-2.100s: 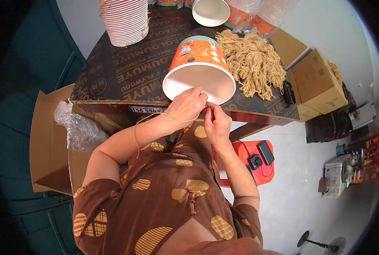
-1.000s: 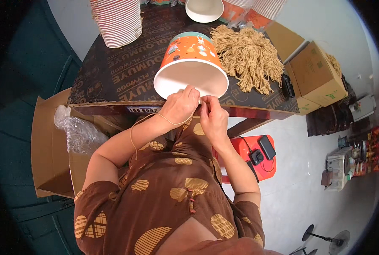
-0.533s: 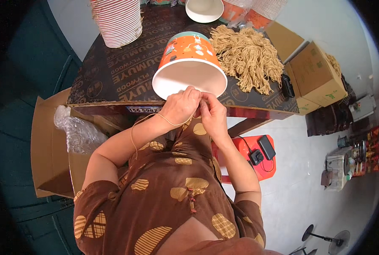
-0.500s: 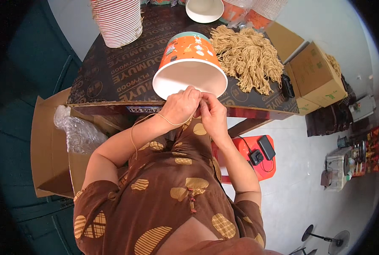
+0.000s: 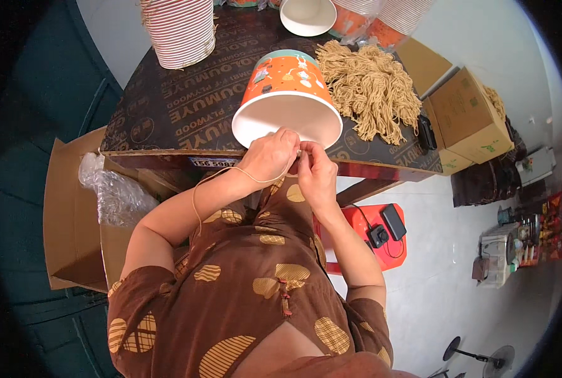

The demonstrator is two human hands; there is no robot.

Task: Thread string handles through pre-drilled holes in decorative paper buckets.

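An orange paper bucket (image 5: 292, 74) with a white rim and white inside lies on its side at the table's front edge, mouth toward me. At its lower rim my left hand (image 5: 271, 155) and my right hand (image 5: 317, 171) meet, fingertips pinched together. A thin tan cord (image 5: 196, 200) runs from between the fingers, across my left wrist, and hangs down by the forearm. The fingers mostly hide the spot where cord and rim come together. Right of the bucket lies a heap of tan cords (image 5: 372, 88).
On the dark table (image 5: 161, 120) stand a tall stack of nested buckets (image 5: 179, 34), a white-lined bucket (image 5: 308, 17) and more wrapped stacks. An open carton (image 5: 73, 220) with clear plastic (image 5: 120, 198) is at left. Right are a carton (image 5: 470, 113) and a red stool (image 5: 391, 252) carrying small black devices.
The view has shifted slightly, so the table and bucket appear a little right and lower. The hands stay together at the rim, with only a small shift of the fingers.
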